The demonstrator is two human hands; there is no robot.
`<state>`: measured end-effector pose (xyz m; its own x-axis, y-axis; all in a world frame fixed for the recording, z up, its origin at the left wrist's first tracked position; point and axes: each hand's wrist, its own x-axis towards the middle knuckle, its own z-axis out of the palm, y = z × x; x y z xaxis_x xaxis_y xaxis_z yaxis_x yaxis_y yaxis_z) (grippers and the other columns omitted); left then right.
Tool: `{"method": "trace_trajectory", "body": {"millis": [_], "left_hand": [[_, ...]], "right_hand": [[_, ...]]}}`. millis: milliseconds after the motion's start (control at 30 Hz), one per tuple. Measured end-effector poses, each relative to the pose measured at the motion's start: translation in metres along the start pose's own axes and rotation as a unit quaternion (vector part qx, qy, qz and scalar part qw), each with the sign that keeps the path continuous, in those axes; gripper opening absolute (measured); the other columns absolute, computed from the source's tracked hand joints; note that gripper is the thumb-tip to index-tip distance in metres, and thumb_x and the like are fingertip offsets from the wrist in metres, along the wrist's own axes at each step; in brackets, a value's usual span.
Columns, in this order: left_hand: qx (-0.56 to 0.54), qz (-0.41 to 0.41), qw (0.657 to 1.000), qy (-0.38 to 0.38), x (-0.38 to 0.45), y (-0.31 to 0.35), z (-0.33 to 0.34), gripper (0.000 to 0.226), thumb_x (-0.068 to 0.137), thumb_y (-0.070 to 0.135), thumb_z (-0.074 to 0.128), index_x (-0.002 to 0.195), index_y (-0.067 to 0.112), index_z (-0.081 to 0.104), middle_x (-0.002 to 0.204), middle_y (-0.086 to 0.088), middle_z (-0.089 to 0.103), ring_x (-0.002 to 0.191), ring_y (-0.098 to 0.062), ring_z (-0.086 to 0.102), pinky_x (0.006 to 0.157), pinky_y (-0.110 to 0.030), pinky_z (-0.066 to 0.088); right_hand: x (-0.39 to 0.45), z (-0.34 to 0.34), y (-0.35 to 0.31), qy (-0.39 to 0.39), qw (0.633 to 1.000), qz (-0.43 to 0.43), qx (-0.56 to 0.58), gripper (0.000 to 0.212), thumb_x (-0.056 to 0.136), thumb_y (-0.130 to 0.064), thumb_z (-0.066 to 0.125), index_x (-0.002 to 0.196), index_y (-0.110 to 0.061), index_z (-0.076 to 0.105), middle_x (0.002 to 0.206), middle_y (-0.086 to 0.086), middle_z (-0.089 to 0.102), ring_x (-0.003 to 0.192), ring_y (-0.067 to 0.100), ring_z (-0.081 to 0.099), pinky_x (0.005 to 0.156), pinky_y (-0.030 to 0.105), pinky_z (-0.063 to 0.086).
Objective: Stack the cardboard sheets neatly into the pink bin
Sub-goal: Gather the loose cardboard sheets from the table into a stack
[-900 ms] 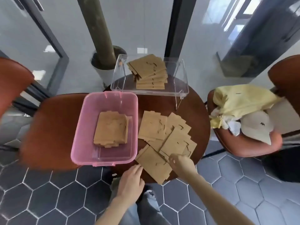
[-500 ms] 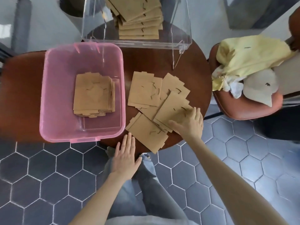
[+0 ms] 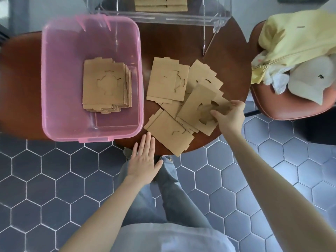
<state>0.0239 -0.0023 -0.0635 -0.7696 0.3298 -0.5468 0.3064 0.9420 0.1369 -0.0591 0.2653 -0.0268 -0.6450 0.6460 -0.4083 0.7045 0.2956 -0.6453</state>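
Round brown desk (image 3: 181, 44), viewed from above. Pink bin (image 3: 54, 88) on left portion of desk, containing neat stack of cardboard sheets (image 3: 104, 84) flat on bin floor. Loose cardboard sheets (image 3: 169, 79) scattered and overlapping on desk, just right of bin. Right hand (image 3: 230, 116) at right edge of scatter, thumb and fingers pinching topmost loose sheet (image 3: 196, 106) at its cut-out edge. Left hand (image 3: 143, 160) flat, fingers extended and pressed together, empty, at near desk edge, fingertips just beside nearest sheet (image 3: 171, 133). Clear acrylic box (image 3: 181, 17) at far desk edge, holding further sheets (image 3: 161, 4). Chair (image 3: 291, 110) to right, carrying yellow garment (image 3: 294, 37) and white cap (image 3: 309, 79).
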Motion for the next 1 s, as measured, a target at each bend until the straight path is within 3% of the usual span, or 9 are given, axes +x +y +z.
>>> {"method": "trace_trajectory", "body": {"millis": [167, 267, 400, 467, 500, 667, 767, 867, 1000], "left_hand": [[-0.020, -0.006, 0.997, -0.073, 0.001, 0.007, -0.031, 0.077, 0.091, 0.045, 0.035, 0.144, 0.005, -0.003, 0.156, -0.016, -0.008, 0.145, -0.029, -0.004, 0.116, -0.043, 0.011], [-0.259, -0.071, 0.963, -0.012, 0.000, 0.017, -0.071, 0.045, 0.092, 0.035, 0.039, 0.126, 0.006, 0.049, 0.135, -0.015, 0.051, 0.126, -0.027, 0.046, 0.101, -0.035, 0.036], [-0.672, -0.149, 0.721, -0.079, 0.017, 0.030, -0.108, 0.031, 0.085, 0.039, 0.051, 0.100, 0.015, 0.063, 0.095, -0.002, 0.070, 0.100, -0.020, 0.063, 0.094, -0.034, 0.045], [-0.784, -0.130, 0.588, -0.149, 0.024, 0.033, -0.116, 0.032, 0.077, 0.039, 0.062, 0.101, 0.018, 0.065, 0.091, 0.003, 0.073, 0.091, -0.014, 0.067, 0.089, -0.033, 0.049], [-0.811, -0.107, 0.553, -0.155, 0.027, 0.035, -0.116, 0.027, 0.075, 0.035, 0.065, 0.097, 0.021, 0.067, 0.092, 0.003, 0.074, 0.089, -0.013, 0.068, 0.088, -0.033, 0.051], [-0.820, -0.141, 0.546, -0.098, 0.034, 0.042, -0.104, 0.016, 0.077, 0.016, 0.067, 0.091, 0.023, 0.069, 0.093, 0.000, 0.073, 0.093, -0.021, 0.066, 0.080, -0.037, 0.054], [-0.805, -0.177, 0.557, -0.098, 0.035, 0.036, -0.093, 0.020, 0.078, 0.020, 0.067, 0.097, 0.022, 0.066, 0.097, -0.003, 0.070, 0.097, -0.026, 0.063, 0.081, -0.040, 0.053], [-0.786, -0.213, 0.572, -0.100, 0.034, 0.029, -0.083, 0.021, 0.077, 0.024, 0.068, 0.097, 0.020, 0.064, 0.096, -0.004, 0.068, 0.095, -0.027, 0.062, 0.082, -0.042, 0.051], [-0.776, -0.219, 0.584, -0.097, 0.035, 0.023, -0.075, 0.018, 0.077, 0.023, 0.068, 0.094, 0.017, 0.063, 0.092, -0.005, 0.067, 0.083, -0.021, 0.063, 0.071, -0.032, 0.052]], "right_hand": [[-0.011, -0.028, -0.018, 0.004, 0.993, -0.052, 0.109, 0.053, 0.071, -0.016, 0.075, 0.115, -0.023, 0.047, 0.093, 0.009, 0.066, 0.084, 0.024, 0.061, 0.073, 0.028, 0.053], [-0.022, -0.044, -0.025, -0.035, 0.987, -0.061, 0.147, 0.049, 0.068, -0.015, 0.078, 0.102, -0.033, 0.049, 0.089, 0.006, 0.067, 0.078, 0.021, 0.062, 0.071, 0.034, 0.054], [-0.034, -0.049, -0.032, -0.186, 0.964, -0.048, 0.183, 0.045, 0.071, -0.005, 0.077, 0.094, -0.034, 0.052, 0.072, -0.011, 0.069, 0.060, 0.007, 0.061, 0.049, 0.025, 0.049], [-0.038, -0.042, -0.035, -0.242, 0.953, -0.032, 0.177, 0.044, 0.072, -0.002, 0.076, 0.092, -0.032, 0.051, 0.071, -0.009, 0.070, 0.061, 0.010, 0.061, 0.048, 0.024, 0.047], [-0.040, -0.038, -0.036, -0.262, 0.949, -0.028, 0.172, 0.044, 0.072, -0.002, 0.076, 0.091, -0.031, 0.050, 0.069, -0.008, 0.071, 0.062, 0.011, 0.061, 0.049, 0.024, 0.047], [-0.040, -0.016, -0.047, -0.312, 0.938, -0.013, 0.149, 0.036, 0.074, -0.006, 0.075, 0.091, -0.024, 0.050, 0.068, -0.010, 0.072, 0.059, 0.003, 0.065, 0.051, 0.018, 0.049], [-0.020, 0.003, -0.059, -0.231, 0.970, -0.037, 0.062, 0.015, 0.080, -0.024, 0.069, 0.091, -0.016, 0.062, 0.071, -0.008, 0.067, 0.068, 0.010, 0.061, 0.065, 0.025, 0.050], [-0.002, 0.036, -0.077, -0.131, 0.988, -0.077, -0.018, 0.027, 0.083, -0.029, 0.062, 0.100, -0.009, 0.063, 0.086, -0.001, 0.061, 0.071, 0.010, 0.054, 0.066, 0.025, 0.044], [0.005, 0.082, -0.096, -0.112, 0.985, -0.037, -0.129, 0.064, 0.072, -0.048, 0.069, 0.116, -0.008, 0.048, 0.112, 0.005, 0.057, 0.099, 0.023, 0.058, 0.070, 0.033, 0.044]]}}
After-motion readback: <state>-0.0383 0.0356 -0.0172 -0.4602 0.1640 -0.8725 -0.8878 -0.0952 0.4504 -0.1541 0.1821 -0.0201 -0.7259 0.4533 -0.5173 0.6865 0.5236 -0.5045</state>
